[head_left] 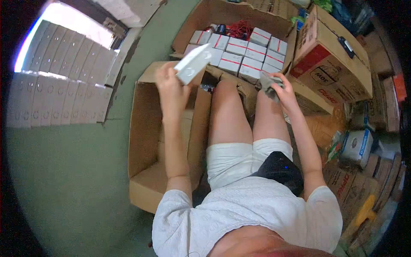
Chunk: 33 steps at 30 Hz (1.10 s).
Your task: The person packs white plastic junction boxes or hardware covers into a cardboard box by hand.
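My left hand [171, 88] grips a flat white box [193, 64] by its near end, raised above the flap of an open carton. A crumpled grey cloth [270, 84] is pinched in my right hand [284, 92], over my right knee. Just beyond my knees, a large cardboard carton [184, 36] holds several small white boxes [255, 51] with red stripes, lying in rows. Beside my left leg stands another open carton [145, 124], its inner walls and part of its floor showing.
Many white panel-like boxes [51, 100] stand in rows on the green floor [77, 171] at left. Red wires [239, 30] lie at the big carton's back. A printed carton [334, 64] bears a dark device [346, 46] at right. A blue-white box [357, 147] and a yellow object [364, 212] sit nearby.
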Each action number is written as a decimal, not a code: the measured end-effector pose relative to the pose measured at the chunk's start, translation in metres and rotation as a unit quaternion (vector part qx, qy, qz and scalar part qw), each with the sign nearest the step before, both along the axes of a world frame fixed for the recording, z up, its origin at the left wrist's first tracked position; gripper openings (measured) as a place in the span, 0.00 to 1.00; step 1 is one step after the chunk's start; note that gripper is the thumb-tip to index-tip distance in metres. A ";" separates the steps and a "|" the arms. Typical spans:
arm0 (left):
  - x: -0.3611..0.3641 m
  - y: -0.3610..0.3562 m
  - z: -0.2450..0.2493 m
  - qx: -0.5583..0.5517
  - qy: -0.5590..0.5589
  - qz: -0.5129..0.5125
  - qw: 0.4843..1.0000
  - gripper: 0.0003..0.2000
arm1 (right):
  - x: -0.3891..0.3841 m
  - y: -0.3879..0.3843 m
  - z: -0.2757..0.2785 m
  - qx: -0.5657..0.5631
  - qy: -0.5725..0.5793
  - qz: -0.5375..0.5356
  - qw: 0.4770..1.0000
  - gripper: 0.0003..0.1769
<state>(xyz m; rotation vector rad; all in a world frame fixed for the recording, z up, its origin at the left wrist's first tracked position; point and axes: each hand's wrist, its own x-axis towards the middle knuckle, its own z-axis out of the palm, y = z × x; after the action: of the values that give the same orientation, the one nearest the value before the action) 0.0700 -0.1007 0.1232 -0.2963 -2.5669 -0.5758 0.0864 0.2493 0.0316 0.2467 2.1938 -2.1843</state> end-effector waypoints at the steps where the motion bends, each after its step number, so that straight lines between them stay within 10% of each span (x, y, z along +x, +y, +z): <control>1: -0.017 0.022 -0.009 0.087 0.015 -0.034 0.996 0.20 | -0.004 -0.010 0.015 -0.019 0.005 -0.006 1.000 0.17; 7: -0.078 0.112 -0.085 0.237 -0.108 -0.118 0.958 0.22 | -0.038 -0.063 0.043 0.201 0.295 -0.070 0.932 0.20; 13: -0.090 0.126 -0.118 0.218 -0.075 -0.162 0.959 0.25 | -0.057 -0.087 0.015 0.485 0.322 0.023 0.813 0.25; 17: -0.086 0.118 -0.112 0.170 -0.081 -0.150 0.971 0.24 | -0.081 -0.080 0.004 0.536 0.267 -0.081 0.797 0.22; 26: -0.090 0.108 -0.114 0.213 -0.130 -0.151 0.957 0.21 | -0.086 -0.082 0.001 0.534 0.357 0.069 0.764 0.23; 30: -0.086 0.110 -0.110 0.183 -0.110 -0.143 0.966 0.20 | -0.107 -0.068 -0.002 0.532 0.284 -0.079 0.794 0.19; 33: -0.089 0.107 -0.117 0.183 -0.105 -0.132 0.969 0.20 | -0.072 -0.101 0.005 0.538 0.339 0.097 0.765 0.24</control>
<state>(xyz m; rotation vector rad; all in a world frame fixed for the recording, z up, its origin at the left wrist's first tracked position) -0.0189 0.0063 0.0058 -0.4703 -2.5652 -1.2209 0.0140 0.1484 0.0370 -0.8555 3.3765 -0.6636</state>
